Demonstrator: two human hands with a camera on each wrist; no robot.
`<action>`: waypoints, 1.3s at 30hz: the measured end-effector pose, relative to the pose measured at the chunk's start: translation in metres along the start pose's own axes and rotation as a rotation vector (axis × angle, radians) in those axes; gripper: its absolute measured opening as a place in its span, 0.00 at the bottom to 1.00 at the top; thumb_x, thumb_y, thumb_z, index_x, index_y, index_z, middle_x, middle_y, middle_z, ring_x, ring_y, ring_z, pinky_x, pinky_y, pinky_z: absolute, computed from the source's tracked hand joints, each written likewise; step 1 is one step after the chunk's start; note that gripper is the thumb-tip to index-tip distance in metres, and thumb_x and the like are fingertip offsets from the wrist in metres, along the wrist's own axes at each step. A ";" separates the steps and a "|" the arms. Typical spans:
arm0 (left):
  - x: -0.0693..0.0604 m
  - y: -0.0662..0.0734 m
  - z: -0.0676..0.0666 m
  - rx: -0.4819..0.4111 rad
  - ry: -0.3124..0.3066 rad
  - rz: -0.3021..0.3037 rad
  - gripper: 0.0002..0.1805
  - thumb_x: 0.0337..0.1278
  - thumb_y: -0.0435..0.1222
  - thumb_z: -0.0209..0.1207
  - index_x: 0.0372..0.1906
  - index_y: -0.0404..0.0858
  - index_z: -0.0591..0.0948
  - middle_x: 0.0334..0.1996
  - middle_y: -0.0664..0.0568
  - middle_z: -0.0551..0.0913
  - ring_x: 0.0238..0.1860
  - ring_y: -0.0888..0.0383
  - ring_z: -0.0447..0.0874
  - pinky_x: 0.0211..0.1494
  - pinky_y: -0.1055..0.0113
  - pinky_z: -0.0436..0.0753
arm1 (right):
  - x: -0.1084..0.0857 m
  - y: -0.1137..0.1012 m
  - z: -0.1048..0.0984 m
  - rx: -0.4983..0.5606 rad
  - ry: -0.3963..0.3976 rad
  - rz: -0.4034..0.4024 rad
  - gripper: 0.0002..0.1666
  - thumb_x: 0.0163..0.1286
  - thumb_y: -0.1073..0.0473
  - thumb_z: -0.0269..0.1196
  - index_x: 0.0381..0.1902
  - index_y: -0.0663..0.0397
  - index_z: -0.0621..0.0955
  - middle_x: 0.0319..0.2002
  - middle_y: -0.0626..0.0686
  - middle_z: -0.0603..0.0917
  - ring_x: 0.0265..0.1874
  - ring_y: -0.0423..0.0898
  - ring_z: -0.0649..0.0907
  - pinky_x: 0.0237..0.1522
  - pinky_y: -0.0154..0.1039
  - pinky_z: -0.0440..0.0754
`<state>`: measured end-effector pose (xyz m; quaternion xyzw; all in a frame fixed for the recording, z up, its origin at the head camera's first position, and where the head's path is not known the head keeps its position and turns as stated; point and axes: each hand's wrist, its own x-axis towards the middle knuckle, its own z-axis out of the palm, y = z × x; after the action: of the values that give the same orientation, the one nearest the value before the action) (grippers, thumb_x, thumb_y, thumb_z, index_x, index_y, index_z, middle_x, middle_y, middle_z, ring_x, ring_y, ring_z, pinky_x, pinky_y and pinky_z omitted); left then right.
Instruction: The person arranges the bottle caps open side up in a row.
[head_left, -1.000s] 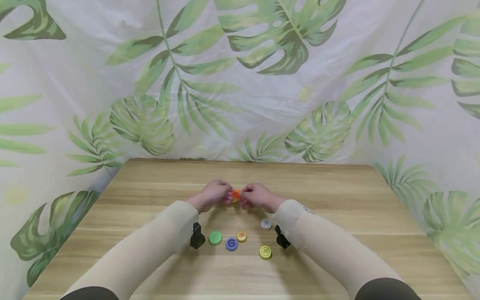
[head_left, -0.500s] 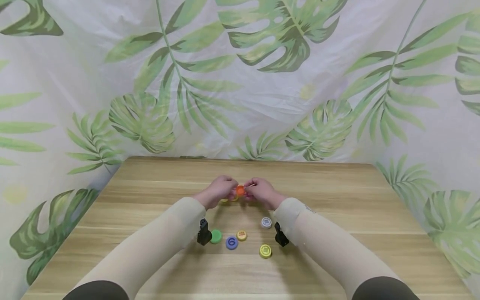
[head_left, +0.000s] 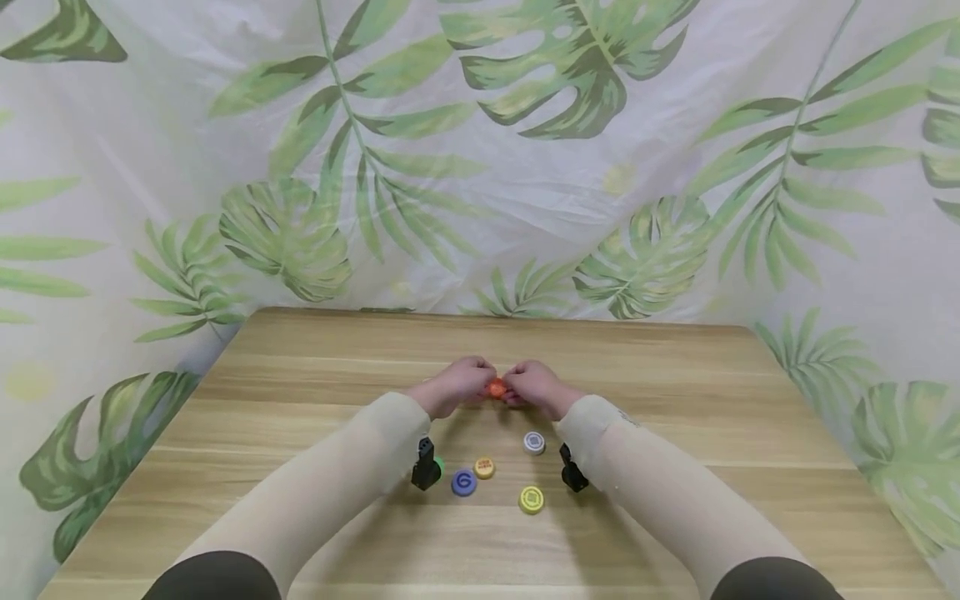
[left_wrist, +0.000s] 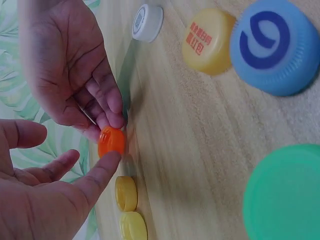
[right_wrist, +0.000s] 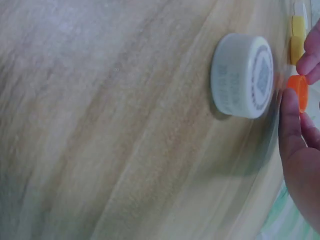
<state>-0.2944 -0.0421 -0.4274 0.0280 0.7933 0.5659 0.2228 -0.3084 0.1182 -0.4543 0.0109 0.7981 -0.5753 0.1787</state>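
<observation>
An orange bottle cap (head_left: 497,388) stands on its edge between my two hands near the back of the table. My right hand (head_left: 542,388) pinches it with the fingertips. One straight finger of my left hand (head_left: 465,385) touches the cap's near side in the left wrist view, while the thumb is spread away. Beside the orange cap in that view stand a darker yellow cap (left_wrist: 126,193) and a paler yellow cap (left_wrist: 133,226), in a row. The head view hides both behind my left hand.
Nearer me on the wooden table (head_left: 315,467) lie a white cap (head_left: 534,442), an orange-yellow cap (head_left: 484,467), a blue cap (head_left: 463,482), a yellow cap (head_left: 532,500) and a green cap (left_wrist: 285,195). A leaf-patterned cloth (head_left: 525,200) hangs behind.
Both hands have shifted to the right with the orange cap, which now sits lower than half a second ago. My left forearm now partly covers the green cap.
</observation>
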 end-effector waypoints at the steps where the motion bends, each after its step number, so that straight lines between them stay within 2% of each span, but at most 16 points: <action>1: 0.000 -0.001 0.000 0.004 -0.005 -0.002 0.19 0.74 0.31 0.47 0.61 0.23 0.72 0.53 0.36 0.78 0.51 0.47 0.78 0.63 0.53 0.79 | 0.001 0.001 0.000 -0.005 -0.003 0.005 0.14 0.73 0.70 0.53 0.49 0.76 0.80 0.30 0.54 0.83 0.26 0.39 0.82 0.33 0.30 0.85; 5: 0.000 -0.001 0.001 0.017 -0.010 -0.016 0.19 0.74 0.31 0.47 0.62 0.23 0.73 0.52 0.37 0.78 0.48 0.51 0.77 0.61 0.55 0.80 | 0.002 0.003 -0.001 -0.017 -0.008 0.029 0.15 0.73 0.70 0.52 0.50 0.76 0.80 0.29 0.54 0.83 0.25 0.38 0.81 0.31 0.29 0.84; 8: -0.002 0.001 -0.001 0.011 0.008 -0.019 0.19 0.74 0.31 0.47 0.62 0.23 0.73 0.51 0.36 0.78 0.46 0.51 0.77 0.60 0.55 0.80 | 0.004 0.003 0.000 -0.024 -0.008 0.031 0.16 0.73 0.70 0.52 0.52 0.75 0.80 0.28 0.53 0.83 0.24 0.38 0.81 0.31 0.29 0.84; 13: -0.004 0.004 -0.007 -0.063 0.094 -0.008 0.23 0.78 0.33 0.41 0.66 0.21 0.70 0.61 0.28 0.74 0.56 0.43 0.78 0.65 0.52 0.78 | 0.006 0.002 0.001 -0.048 -0.009 0.031 0.15 0.74 0.69 0.54 0.53 0.75 0.79 0.27 0.53 0.82 0.22 0.39 0.81 0.30 0.30 0.85; 16: -0.004 0.004 -0.011 -0.101 0.122 -0.008 0.24 0.78 0.33 0.38 0.67 0.20 0.69 0.64 0.26 0.71 0.61 0.39 0.76 0.66 0.50 0.77 | 0.006 0.000 0.003 -0.053 -0.014 0.034 0.14 0.75 0.69 0.54 0.53 0.74 0.78 0.28 0.54 0.83 0.22 0.39 0.81 0.31 0.30 0.85; 23: -0.007 -0.001 -0.015 -0.110 0.122 -0.019 0.22 0.78 0.32 0.40 0.64 0.19 0.70 0.60 0.27 0.73 0.55 0.43 0.78 0.65 0.52 0.78 | 0.004 -0.002 0.007 -0.101 -0.025 0.030 0.13 0.77 0.67 0.56 0.52 0.72 0.80 0.31 0.54 0.83 0.26 0.40 0.81 0.33 0.31 0.85; 27: -0.008 -0.002 -0.016 -0.093 0.120 -0.016 0.22 0.78 0.31 0.40 0.64 0.19 0.70 0.57 0.29 0.74 0.53 0.44 0.79 0.64 0.53 0.79 | 0.005 -0.002 0.009 -0.095 -0.031 0.031 0.13 0.76 0.68 0.56 0.51 0.72 0.80 0.30 0.54 0.83 0.25 0.40 0.81 0.34 0.31 0.85; 33: -0.012 -0.002 -0.016 -0.089 0.120 -0.025 0.22 0.78 0.31 0.40 0.65 0.19 0.70 0.59 0.29 0.74 0.55 0.43 0.79 0.65 0.52 0.78 | 0.005 -0.004 0.011 -0.093 -0.029 0.021 0.13 0.74 0.69 0.55 0.50 0.73 0.81 0.29 0.54 0.83 0.24 0.40 0.80 0.33 0.31 0.85; 39: -0.014 -0.003 -0.012 -0.090 0.104 -0.010 0.21 0.79 0.31 0.44 0.65 0.20 0.71 0.58 0.30 0.76 0.56 0.42 0.79 0.63 0.52 0.80 | 0.000 -0.003 0.009 -0.124 -0.028 0.010 0.14 0.74 0.69 0.55 0.51 0.74 0.80 0.33 0.57 0.85 0.28 0.42 0.82 0.39 0.34 0.87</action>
<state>-0.2855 -0.0580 -0.4223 -0.0153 0.7776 0.6007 0.1851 -0.3071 0.1091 -0.4536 -0.0043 0.8296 -0.5239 0.1929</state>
